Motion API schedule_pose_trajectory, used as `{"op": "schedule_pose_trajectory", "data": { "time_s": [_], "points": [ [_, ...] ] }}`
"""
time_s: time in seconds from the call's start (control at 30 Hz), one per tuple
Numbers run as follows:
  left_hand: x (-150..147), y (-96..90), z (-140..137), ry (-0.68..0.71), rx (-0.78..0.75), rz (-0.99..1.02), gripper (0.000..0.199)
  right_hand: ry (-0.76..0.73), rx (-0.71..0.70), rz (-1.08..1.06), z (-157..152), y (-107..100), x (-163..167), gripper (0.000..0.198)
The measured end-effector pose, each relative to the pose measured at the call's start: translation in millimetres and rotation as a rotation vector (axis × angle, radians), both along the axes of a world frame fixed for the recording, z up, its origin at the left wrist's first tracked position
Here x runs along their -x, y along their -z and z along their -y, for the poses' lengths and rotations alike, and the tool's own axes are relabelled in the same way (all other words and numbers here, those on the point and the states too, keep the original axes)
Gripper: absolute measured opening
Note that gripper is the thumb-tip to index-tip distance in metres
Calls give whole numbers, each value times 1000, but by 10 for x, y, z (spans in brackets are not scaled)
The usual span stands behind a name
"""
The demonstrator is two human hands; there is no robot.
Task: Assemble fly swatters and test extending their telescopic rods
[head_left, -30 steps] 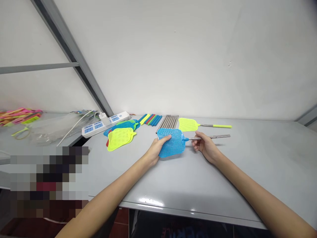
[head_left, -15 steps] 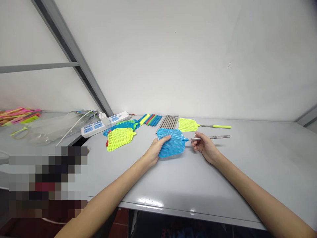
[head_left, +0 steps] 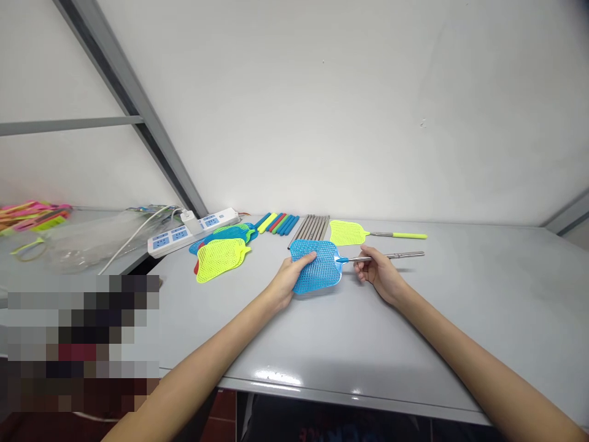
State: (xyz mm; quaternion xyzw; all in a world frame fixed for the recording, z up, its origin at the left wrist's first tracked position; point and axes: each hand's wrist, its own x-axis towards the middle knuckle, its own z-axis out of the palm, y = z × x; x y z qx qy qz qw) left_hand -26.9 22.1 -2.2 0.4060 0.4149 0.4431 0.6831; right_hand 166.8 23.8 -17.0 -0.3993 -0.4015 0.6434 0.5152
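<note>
My left hand [head_left: 289,282] is closed on the left edge of a blue fly swatter head [head_left: 317,270], thumb on top and the other fingers hidden beneath. A thin metal rod [head_left: 405,255] runs to the right from the head's neck. My right hand [head_left: 380,273] pinches this rod just right of the neck, its fingers curled. The blue head and rod are held slightly above the grey table. Behind them lies a yellow fly swatter [head_left: 348,233] with a metal rod and a yellow grip [head_left: 409,236].
Loose yellow swatter heads [head_left: 221,259] overlap blue, green and red ones at left. Several coloured grips [head_left: 278,223] and metal rods [head_left: 313,228] lie in rows near the wall. A white power strip [head_left: 193,232], plastic bags [head_left: 92,239] and a pixelated patch [head_left: 83,344] are farther left.
Both hands keep the same hold on the blue swatter head and its rod. The whole view has shifted slightly; little else differs.
</note>
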Motion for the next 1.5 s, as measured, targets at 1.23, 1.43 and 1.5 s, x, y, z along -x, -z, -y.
{"op": "schedule_pose_trajectory", "data": {
  "time_s": [1.23,1.43,1.5],
  "points": [
    [102,107,-247,-158,-128,-223,26,-102,151,16,-157,5,409,51],
    [189,187,-260,-152,-21,-209,24,-266,129,2,-123,116,450,57],
    [208,193,-246,-156,2,-179,25,-305,155,-12,-110,142,452,59]
  ]
}}
